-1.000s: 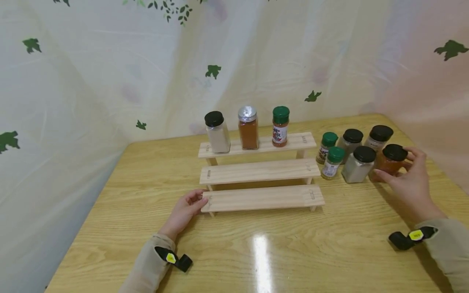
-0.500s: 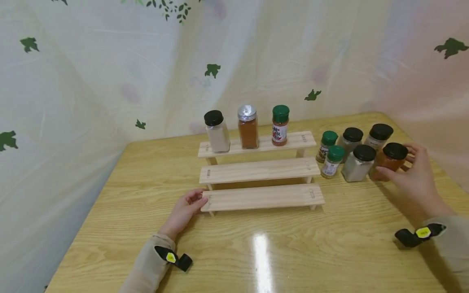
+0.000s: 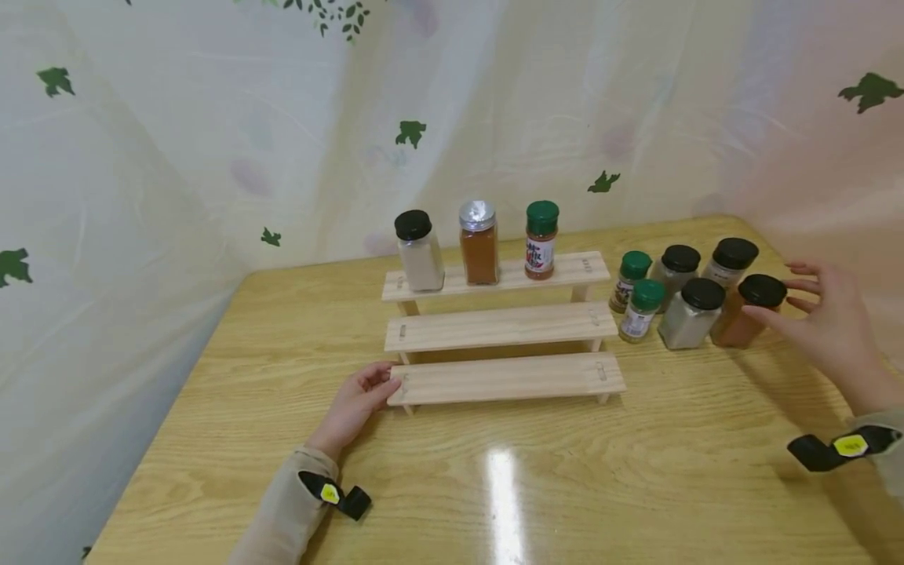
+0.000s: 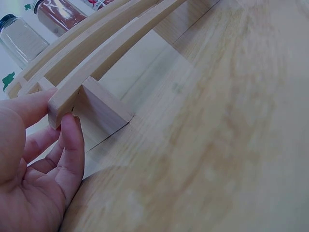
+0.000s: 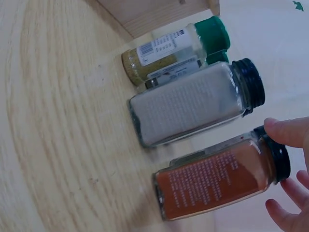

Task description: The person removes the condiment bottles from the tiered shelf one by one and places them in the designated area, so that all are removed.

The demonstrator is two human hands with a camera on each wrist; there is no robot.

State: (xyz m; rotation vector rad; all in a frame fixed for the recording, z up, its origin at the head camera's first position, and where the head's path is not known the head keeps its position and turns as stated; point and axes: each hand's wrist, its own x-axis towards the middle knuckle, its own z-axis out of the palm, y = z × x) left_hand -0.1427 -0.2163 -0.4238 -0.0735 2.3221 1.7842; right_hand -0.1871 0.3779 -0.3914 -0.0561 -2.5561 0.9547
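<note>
My left hand (image 3: pixel 359 404) pinches the left end of a three-tier wooden spice rack (image 3: pixel 508 380) at its lowest board. In the left wrist view, the thumb lies over that board (image 4: pixel 87 72) and fingers curl beneath it. Over at the right, my right hand (image 3: pixel 833 329) is spread loosely beside a black-lidded jar of orange-red spice (image 3: pixel 738 323), which stands on the table. The right wrist view has the thumb and fingers around the lid (image 5: pixel 277 157) of this jar (image 5: pixel 212 181); whether they touch it I cannot tell.
On the top tier stand a black-lidded jar (image 3: pixel 421 263), a silver-lidded jar (image 3: pixel 479 255) and a green-capped bottle (image 3: pixel 540 255). Right of the rack, a pale-filled jar (image 3: pixel 688 320), a small green-capped bottle (image 3: pixel 637 320) and several others cluster closely. A patterned cloth (image 3: pixel 318 157) hangs behind the table.
My right hand has loosened from around the orange-red spice jar and drawn back to the right, its fingers opening. That jar stays beside the pale one. My left hand keeps its place on the rack.
</note>
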